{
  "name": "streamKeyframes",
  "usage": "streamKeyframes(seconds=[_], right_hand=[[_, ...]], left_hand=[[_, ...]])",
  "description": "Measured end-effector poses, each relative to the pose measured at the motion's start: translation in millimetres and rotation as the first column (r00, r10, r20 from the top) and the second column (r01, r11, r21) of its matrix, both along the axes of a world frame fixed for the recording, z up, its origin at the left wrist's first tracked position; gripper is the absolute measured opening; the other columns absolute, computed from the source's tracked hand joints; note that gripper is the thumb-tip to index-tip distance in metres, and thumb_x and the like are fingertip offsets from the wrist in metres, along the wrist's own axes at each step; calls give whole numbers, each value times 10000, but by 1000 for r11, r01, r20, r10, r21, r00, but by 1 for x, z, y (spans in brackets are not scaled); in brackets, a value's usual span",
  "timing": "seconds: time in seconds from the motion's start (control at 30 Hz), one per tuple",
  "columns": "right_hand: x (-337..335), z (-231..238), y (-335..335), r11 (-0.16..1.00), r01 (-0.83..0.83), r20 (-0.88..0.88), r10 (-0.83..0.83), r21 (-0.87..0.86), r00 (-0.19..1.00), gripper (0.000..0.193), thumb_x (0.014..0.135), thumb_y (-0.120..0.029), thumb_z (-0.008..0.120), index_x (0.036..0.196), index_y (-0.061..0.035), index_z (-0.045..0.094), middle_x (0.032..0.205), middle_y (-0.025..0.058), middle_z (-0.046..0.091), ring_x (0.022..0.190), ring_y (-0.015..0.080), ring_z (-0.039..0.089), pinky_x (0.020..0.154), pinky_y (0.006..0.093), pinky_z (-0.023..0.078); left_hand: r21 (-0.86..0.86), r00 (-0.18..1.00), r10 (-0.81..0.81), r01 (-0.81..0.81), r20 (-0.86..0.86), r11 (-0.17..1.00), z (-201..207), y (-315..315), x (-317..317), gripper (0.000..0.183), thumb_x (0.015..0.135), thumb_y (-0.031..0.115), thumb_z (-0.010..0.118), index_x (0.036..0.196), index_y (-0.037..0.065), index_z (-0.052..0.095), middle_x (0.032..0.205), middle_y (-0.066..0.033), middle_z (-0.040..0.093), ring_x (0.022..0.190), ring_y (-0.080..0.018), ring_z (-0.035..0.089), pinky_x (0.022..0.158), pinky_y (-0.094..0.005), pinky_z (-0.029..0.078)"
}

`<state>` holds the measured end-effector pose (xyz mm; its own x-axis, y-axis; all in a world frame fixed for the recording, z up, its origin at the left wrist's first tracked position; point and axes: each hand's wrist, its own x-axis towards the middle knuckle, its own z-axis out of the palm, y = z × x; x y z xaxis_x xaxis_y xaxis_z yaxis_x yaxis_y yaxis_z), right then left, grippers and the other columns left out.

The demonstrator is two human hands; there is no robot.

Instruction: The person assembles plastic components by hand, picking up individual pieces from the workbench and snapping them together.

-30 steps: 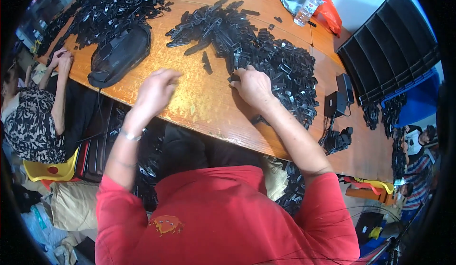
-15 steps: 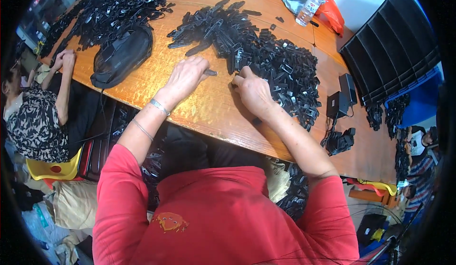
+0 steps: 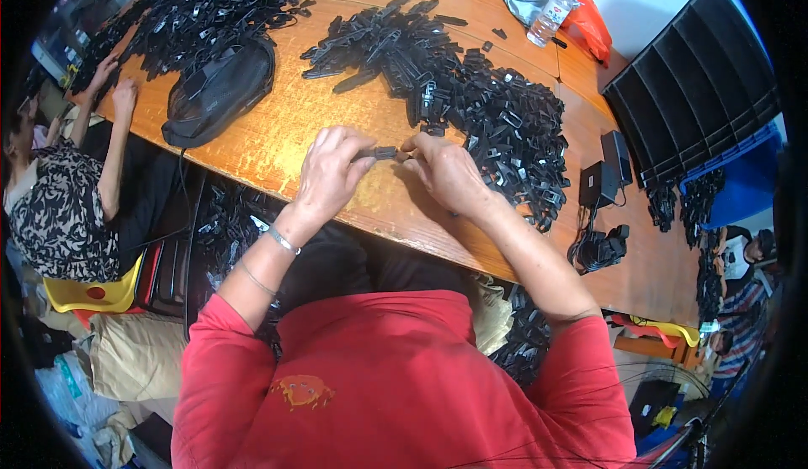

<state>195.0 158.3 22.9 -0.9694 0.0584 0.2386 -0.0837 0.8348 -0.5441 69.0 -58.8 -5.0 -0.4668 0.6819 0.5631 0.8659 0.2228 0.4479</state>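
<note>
My left hand (image 3: 326, 170) pinches a short, dark plastic piece (image 3: 384, 153) above the near part of the wooden table (image 3: 337, 208). Its free end points at my right hand (image 3: 450, 174), whose thumb and fingers are closed at that end. Whatever the right fingertips hold there is too small to make out. Beyond the hands lies a heap of long black plastic strips (image 3: 379, 44). It runs into a heap of smaller black plastic parts (image 3: 526, 128), close beside my right hand and forearm.
A black mesh pouch (image 3: 220, 95) lies left, before another black heap (image 3: 215, 6). Black box-shaped adapters (image 3: 598, 185) with cables stand right, near a black chair back (image 3: 694, 74). A clear bottle (image 3: 551, 16) and red bag (image 3: 587, 31) are far right. A co-worker (image 3: 71, 208) sits left.
My hands have come together: the right has moved left and away from the heap, up to the piece in my left. At left, the co-worker's hands have moved apart.
</note>
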Motion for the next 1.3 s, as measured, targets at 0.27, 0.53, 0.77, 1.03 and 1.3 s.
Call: streamKeyframes(seconds=[0.27, 0.53, 0.77, 1.03, 1.3], right_hand=[[3, -5, -27, 948, -23, -7, 22, -318, 1000, 214, 1003, -145, 784, 1133, 2, 697, 946, 264, 775, 906, 452, 778, 786, 504, 598], [-17, -12, -14, 1000, 21, -213, -24, -13, 977, 273, 924, -153, 843, 1128, 0, 743, 1011, 214, 736, 919, 444, 738, 788, 505, 589], [-42, -35, -1, 998, 49, -175, -44, 26, 984, 190, 927, -161, 856, 1092, -78, 810, 1069, 125, 732, 910, 380, 746, 765, 461, 585], [-61, -39, -8, 976, -130, -241, 169, 172, 956, 203, 903, -224, 837, 944, -37, 772, 958, 145, 687, 753, 395, 727, 677, 508, 588], [-37, -31, -10, 943, -292, -69, 305, 161, 950, 178, 937, -274, 823, 973, -102, 798, 980, 102, 704, 808, 363, 738, 681, 485, 603]], left_hand=[[183, 569, -168, 31, 805, 983, -21, -2, 22, 105, 1077, 117, 757, 1095, 14, 758, 947, 73, 684, 835, 7, 563, 723, -203, 481], [101, 921, 24, -69, 388, 993, -13, 2, 7, 154, 985, 74, 815, 1100, 14, 731, 944, -41, 707, 833, -159, 667, 777, -306, 541], [-67, 976, 164, -155, 146, 986, -22, 1, -16, 237, 852, 85, 887, 1034, 27, 746, 1016, -139, 676, 1022, -371, 674, 896, -457, 550], [-29, 976, 154, -151, 157, 988, -21, 12, -14, 200, 858, 76, 876, 988, 25, 733, 982, -146, 664, 990, -381, 679, 848, -473, 548], [-519, 967, 150, -21, 208, 855, 41, -100, -34, 192, 839, 33, 873, 992, 6, 760, 937, -128, 684, 930, -336, 689, 849, -442, 546]])
